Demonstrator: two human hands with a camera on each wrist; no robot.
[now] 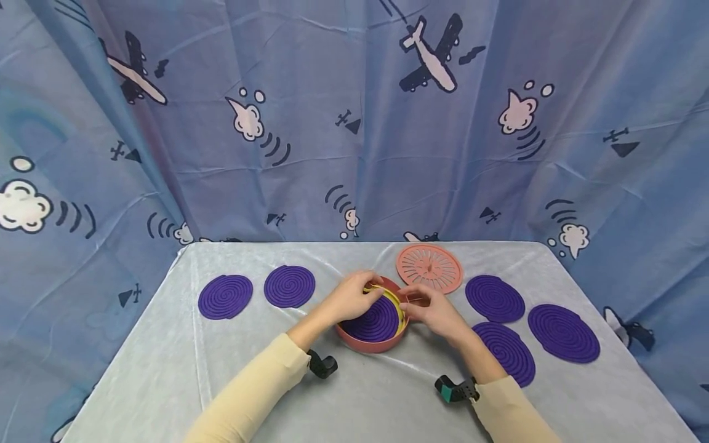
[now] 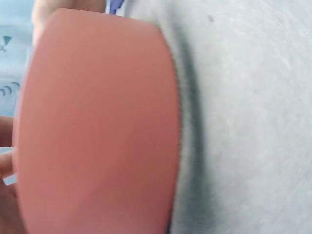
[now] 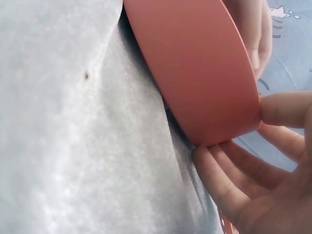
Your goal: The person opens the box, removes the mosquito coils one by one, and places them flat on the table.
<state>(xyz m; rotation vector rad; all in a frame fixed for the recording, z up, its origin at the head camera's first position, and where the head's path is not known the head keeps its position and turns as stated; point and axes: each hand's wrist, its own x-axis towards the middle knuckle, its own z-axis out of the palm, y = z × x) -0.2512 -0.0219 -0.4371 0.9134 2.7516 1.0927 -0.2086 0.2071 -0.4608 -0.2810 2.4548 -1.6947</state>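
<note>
A round terracotta-coloured mosquito coil case (image 1: pixel 370 346) stands on the table, holding a purple mosquito coil (image 1: pixel 373 320) and a yellow ring (image 1: pixel 400 307) along its inner wall. My left hand (image 1: pixel 351 298) reaches over the case's far left side, thumb and fingers pinching the ring. At the right side, my right hand (image 1: pixel 434 312) grips the case wall. In the right wrist view its thumb (image 3: pixel 287 109) lies at the rim and the other fingers press the outside. The left wrist view is mostly filled by the case wall (image 2: pixel 97 122), which hides much of the left hand.
A slotted terracotta lid (image 1: pixel 429 268) lies behind the case. To the left are two purple coils, one nearer (image 1: pixel 225 297) and one farther (image 1: pixel 290 287). Three more lie right: a back coil (image 1: pixel 495 299), a front coil (image 1: pixel 506 354) and an outer coil (image 1: pixel 564 333). A patterned curtain (image 1: pixel 310 154) hangs behind the table.
</note>
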